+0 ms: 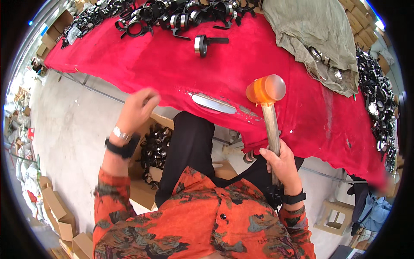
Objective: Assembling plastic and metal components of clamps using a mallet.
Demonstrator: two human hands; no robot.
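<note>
My right hand (282,166) is closed round the wooden handle (271,125) of a mallet with an orange, translucent head (266,89). The mallet stands upright, its head over the red cloth. At the near left edge of the table, above an open cardboard box, I hold my left hand (140,108) with its fingers loosely bent and a gap at the thumb. Motion blurs its fingertips, and nothing shows in it. Between my hands, a flat metal piece (213,104) shows at a torn part of the cloth. Farther off lies a single ring with a silver band and black arm (201,46).
Red cloth (172,64) covers the table. Many black and silver rings (181,17) are heaped at its far side, others under a grey-green cloth (315,30) and at the right. The cardboard box (142,194) by my left leg holds similar parts. A stool (334,218) stands lower right.
</note>
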